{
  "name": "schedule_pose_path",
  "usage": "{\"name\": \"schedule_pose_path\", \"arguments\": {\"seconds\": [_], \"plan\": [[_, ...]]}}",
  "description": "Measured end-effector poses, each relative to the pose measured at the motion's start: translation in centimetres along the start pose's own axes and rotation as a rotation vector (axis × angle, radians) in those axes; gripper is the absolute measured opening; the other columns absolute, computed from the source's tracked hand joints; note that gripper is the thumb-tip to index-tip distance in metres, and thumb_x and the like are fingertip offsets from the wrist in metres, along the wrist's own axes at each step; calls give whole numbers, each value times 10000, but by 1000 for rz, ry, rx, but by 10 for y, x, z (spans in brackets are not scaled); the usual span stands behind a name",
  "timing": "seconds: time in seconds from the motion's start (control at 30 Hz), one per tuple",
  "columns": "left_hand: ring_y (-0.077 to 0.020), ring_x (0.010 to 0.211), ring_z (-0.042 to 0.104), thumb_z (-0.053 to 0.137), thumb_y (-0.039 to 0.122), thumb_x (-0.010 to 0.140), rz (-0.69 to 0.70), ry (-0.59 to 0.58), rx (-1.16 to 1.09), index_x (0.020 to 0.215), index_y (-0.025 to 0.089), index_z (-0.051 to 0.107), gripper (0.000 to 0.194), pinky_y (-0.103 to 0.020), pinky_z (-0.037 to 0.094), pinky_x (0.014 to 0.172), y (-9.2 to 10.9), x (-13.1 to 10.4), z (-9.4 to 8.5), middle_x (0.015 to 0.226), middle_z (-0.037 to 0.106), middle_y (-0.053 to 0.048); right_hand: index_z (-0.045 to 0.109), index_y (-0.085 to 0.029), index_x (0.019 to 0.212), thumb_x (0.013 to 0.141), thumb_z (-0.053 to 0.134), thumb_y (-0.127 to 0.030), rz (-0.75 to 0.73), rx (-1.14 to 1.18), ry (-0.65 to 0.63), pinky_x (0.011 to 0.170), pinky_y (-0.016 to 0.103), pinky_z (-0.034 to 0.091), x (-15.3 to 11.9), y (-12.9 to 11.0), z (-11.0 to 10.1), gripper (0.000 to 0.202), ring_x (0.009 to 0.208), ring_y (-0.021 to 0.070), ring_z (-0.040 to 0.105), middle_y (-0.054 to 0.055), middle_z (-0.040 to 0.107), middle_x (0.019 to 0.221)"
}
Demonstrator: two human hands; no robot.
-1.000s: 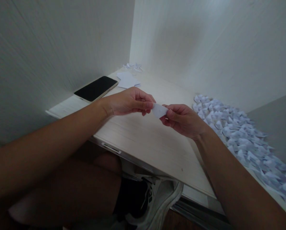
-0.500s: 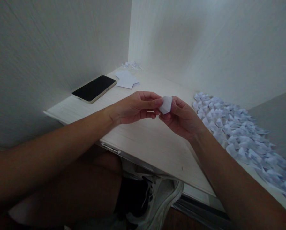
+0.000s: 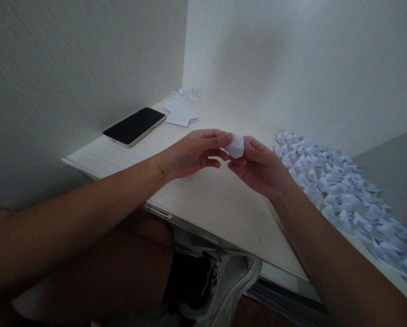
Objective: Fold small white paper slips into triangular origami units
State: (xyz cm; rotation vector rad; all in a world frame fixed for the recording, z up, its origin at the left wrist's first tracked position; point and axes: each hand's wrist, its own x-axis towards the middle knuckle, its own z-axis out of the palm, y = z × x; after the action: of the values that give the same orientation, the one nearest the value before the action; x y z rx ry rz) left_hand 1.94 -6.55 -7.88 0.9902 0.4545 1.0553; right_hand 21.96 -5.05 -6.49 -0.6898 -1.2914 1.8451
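Observation:
Between my two hands, above the white tabletop, is a small folded piece of white paper. My left hand pinches its left side between thumb and fingers. On its right edge, the thumb and fingers of my right hand close on the same paper. A pile of many small folded white papers spreads along the right side, beyond my right forearm.
A phone with a dark screen lies at the left by the wall. Beside it is a small stack of white paper sheets, with white paper scraps in the corner. A shoe and a leg show below the table edge.
The folded paper has turned and tilted slightly between my fingers, and my left thumb has shifted up along it. Everything else stays in place.

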Motion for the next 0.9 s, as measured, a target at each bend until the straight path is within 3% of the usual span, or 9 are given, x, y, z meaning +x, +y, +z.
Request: {"name": "schedule_pose_path", "arguments": {"seconds": [0.2,0.53,0.73,0.9], "plan": [[-77,631,605,996,436,715,-2,-122,42,865,148,785,387,-179,473,532,1,-3,3,765,704,-8,724,-225,837,789,938,-392,15,-45,-110,734,244,585,-4,-3,-1,276,803,128,696,-13,705,853],[-60,560,571,1000,491,687,30,-137,118,762,144,748,435,-177,466,528,4,-6,7,682,679,-2,699,-195,808,787,943,-392,39,-47,-186,619,230,504,-6,-2,0,314,656,91,575,-30,628,765],[-59,523,569,1002,501,675,68,-59,146,761,154,742,442,-174,454,490,1,-6,12,657,685,5,681,-195,840,793,939,-435,34,-84,-188,667,243,549,-6,-2,0,356,712,116,639,-16,649,783],[-100,631,703,999,376,720,68,18,76,864,137,769,361,-208,604,635,-3,-3,9,754,758,-18,664,-204,852,842,887,-385,58,-48,-151,628,210,548,-5,-1,3,287,744,120,650,6,680,827]]}}
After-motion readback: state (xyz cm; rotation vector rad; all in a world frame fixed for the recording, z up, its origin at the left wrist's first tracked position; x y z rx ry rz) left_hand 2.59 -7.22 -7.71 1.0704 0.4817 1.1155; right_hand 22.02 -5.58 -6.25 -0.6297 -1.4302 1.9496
